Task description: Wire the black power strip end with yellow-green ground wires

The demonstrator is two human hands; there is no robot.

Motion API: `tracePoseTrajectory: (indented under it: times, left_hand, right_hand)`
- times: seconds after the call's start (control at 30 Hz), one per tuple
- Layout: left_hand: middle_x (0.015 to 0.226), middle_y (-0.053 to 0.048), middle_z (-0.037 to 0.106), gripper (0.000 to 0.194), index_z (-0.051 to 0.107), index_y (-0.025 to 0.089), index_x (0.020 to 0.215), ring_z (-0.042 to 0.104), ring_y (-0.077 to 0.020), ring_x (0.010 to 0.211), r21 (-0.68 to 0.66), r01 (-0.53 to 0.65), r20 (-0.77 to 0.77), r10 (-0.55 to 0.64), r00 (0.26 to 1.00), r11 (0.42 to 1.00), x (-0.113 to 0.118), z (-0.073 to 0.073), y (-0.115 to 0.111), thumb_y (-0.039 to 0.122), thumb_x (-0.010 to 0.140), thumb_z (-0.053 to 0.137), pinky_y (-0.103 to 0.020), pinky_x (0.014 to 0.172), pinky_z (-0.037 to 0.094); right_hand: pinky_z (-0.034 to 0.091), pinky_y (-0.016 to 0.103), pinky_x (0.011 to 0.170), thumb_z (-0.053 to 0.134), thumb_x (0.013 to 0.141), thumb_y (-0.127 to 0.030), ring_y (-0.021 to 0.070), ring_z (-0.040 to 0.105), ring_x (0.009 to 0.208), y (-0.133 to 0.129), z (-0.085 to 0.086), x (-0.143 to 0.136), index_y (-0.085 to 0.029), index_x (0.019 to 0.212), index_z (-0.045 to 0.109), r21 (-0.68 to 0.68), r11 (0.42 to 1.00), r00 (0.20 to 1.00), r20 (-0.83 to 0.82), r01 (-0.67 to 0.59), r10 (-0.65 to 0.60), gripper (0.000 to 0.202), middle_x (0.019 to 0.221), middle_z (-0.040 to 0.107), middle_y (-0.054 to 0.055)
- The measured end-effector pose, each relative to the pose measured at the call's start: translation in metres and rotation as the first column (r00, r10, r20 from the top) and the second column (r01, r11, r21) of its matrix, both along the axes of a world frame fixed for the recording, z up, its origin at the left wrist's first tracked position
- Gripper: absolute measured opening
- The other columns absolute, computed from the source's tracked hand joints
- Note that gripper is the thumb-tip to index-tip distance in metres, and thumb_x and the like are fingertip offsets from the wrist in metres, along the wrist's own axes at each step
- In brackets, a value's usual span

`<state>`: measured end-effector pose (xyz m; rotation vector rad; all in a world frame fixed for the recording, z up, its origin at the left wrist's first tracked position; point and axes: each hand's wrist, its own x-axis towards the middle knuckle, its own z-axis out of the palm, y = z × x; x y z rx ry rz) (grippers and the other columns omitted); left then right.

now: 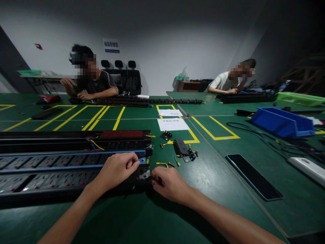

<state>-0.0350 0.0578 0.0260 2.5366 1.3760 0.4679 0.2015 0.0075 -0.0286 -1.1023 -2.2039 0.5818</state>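
Observation:
My left hand (116, 169) lies over the right end of the two nearest power strips, its fingers curled in; whatever is under them is hidden. The nearest power strip (73, 181) is long and black, with sockets and small red parts. Behind it runs a blue-edged power strip (61, 161). At the near strip's open end, my right hand (170, 183) is closed in a pinch, and I cannot make out what small thing it holds. Just beyond that hand lie a yellow wire (161, 164) and a black module (181, 149) with short wires and metal connectors.
Further black strips (122, 134) lie behind. A phone (254, 176), a white case (306, 171), black cables (264, 139) and a blue bin (281, 122) are to the right. Paper labels (172, 124) lie mid-table. Two people (98, 84) sit across the green table.

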Motion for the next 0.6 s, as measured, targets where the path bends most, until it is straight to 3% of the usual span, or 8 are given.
tracePoseTrajectory:
  times: [0.13, 0.27, 0.43, 0.6]
  left_hand:
    - [0.062, 0.005, 0.057, 0.018, 0.067, 0.023, 0.087, 0.055, -0.0123, 0.06, 0.005, 0.005, 0.003, -0.005, 1.0, 1.0, 0.0004, -0.0006, 0.0018, 0.036, 0.092, 0.055, -0.025, 0.059, 0.031]
    - [0.062, 0.005, 0.057, 0.018, 0.067, 0.023, 0.086, 0.055, -0.0122, 0.06, 0.009, 0.001, 0.003, -0.002, 1.0, 1.0, 0.0008, -0.0006, 0.0015, 0.036, 0.092, 0.056, -0.025, 0.059, 0.031]
    - [0.062, 0.005, 0.058, 0.018, 0.068, 0.023, 0.087, 0.056, -0.0118, 0.06, 0.013, -0.002, -0.004, 0.002, 1.0, 1.0, 0.0014, 0.0006, 0.0005, 0.036, 0.091, 0.056, -0.025, 0.059, 0.031]
    - [0.062, 0.005, 0.059, 0.018, 0.068, 0.023, 0.088, 0.056, -0.012, 0.06, 0.014, 0.004, -0.007, -0.004, 1.0, 1.0, 0.0016, 0.0007, 0.0009, 0.036, 0.092, 0.056, -0.025, 0.059, 0.031]
  right_hand:
    - [0.028, 0.021, 0.056, 0.06, 0.082, -0.015, 0.0101, 0.049, 0.059, 0.0004, 0.0005, -0.0005, -0.018, 0.082, 0.058, -0.049, 0.999, 0.999, -0.026, 0.021, -0.022, 0.004, 0.067, 0.057, -0.004]
    - [0.027, 0.022, 0.057, 0.058, 0.081, -0.012, 0.0108, 0.048, 0.063, 0.0, 0.0005, 0.0002, -0.019, 0.086, 0.059, 0.012, 1.0, 1.0, 0.007, -0.006, 0.006, 0.008, 0.074, 0.059, -0.002]
    - [0.028, 0.021, 0.058, 0.059, 0.082, -0.014, 0.0107, 0.049, 0.062, 0.0002, 0.0016, 0.0015, -0.019, 0.084, 0.058, -0.03, 1.0, 1.0, -0.003, -0.003, 0.003, 0.005, 0.071, 0.058, -0.003]
    - [0.026, 0.022, 0.058, 0.06, 0.08, -0.012, 0.0109, 0.048, 0.064, -0.0012, 0.0025, 0.001, -0.019, 0.085, 0.059, 0.02, 1.0, 0.999, 0.04, 0.0, 0.0, 0.008, 0.075, 0.059, -0.002]
